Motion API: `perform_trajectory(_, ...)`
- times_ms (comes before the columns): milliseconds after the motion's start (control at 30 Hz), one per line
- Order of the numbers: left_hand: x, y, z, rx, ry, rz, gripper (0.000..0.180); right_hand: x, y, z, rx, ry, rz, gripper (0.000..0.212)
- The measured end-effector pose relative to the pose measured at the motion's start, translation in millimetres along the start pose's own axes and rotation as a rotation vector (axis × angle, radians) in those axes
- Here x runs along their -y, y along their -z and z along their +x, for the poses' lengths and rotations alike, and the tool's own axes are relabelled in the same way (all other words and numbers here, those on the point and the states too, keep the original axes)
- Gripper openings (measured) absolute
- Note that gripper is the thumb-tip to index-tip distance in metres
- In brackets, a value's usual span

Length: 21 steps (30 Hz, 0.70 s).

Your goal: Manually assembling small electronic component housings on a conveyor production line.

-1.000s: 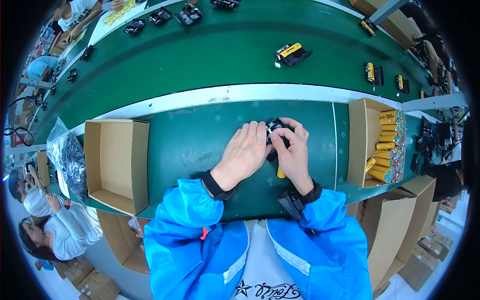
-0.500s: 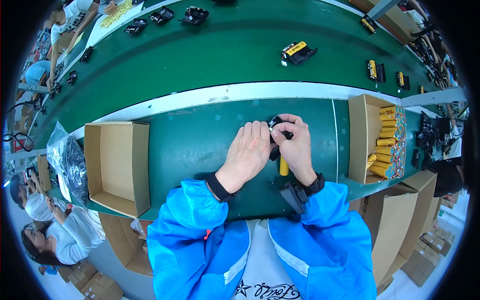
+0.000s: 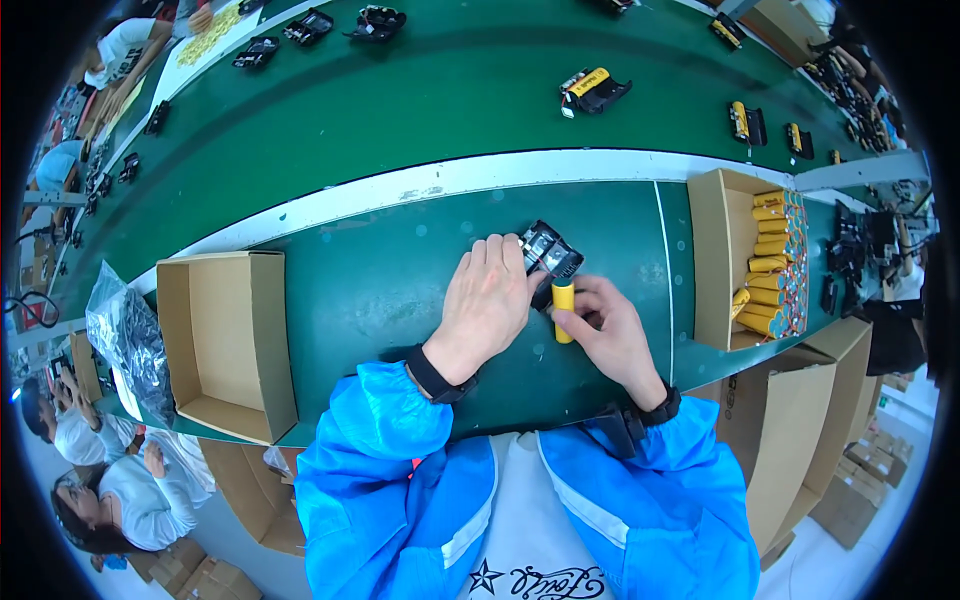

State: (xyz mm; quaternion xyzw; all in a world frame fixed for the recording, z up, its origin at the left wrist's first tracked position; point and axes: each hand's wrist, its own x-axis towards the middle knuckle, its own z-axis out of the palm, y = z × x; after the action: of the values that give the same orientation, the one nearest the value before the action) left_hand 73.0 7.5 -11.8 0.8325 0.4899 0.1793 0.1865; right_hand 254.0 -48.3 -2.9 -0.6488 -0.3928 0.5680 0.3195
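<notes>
My left hand (image 3: 488, 300) is closed on the side of an open black plastic housing (image 3: 552, 249), with its fingers lying over the left edge. Shiny parts inside the housing are too small to make out. Just below it stands a yellow cylindrical battery (image 3: 563, 318), its dark end toward the housing. My right hand (image 3: 615, 335) pinches this battery from the right, with the thumb on its lower part and the fingers curled behind. Part of the housing's lower side is hidden by my left hand.
To the right stands a cardboard box (image 3: 712, 265) full of yellow batteries (image 3: 768, 265) with wires. An open cardboard box (image 3: 225, 340) and a plastic bag (image 3: 130, 335) are on the left. Beyond a white rail (image 3: 450, 185), black housings (image 3: 596, 92) lie on a green surface. Other people work at left.
My right hand has left the black housing and moved down to the yellow battery, taking hold of it. My left hand stays on the housing, which now shows more. The view has shifted slightly.
</notes>
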Motion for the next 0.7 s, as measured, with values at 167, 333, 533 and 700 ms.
perform_trajectory(167,-6.2,-3.5,-4.6,-0.026,0.026,0.054,0.043,21.7,15.0,-7.0,-0.165,0.512,-0.775,0.026)
perform_trajectory(333,-16.5,-5.9,-11.7,-0.046,0.068,0.078,0.045,20.4,13.3,4.6,-0.424,0.672,-0.918,0.036)
perform_trajectory(533,-16.1,-9.6,-15.6,-0.070,0.131,0.083,0.046,11.1,-4.1,4.8,-0.338,0.683,-0.541,0.036)
perform_trajectory(700,-15.1,-8.9,-13.5,-0.107,0.136,0.109,0.045,9.8,-14.6,12.3,-0.314,0.748,-0.448,0.035)
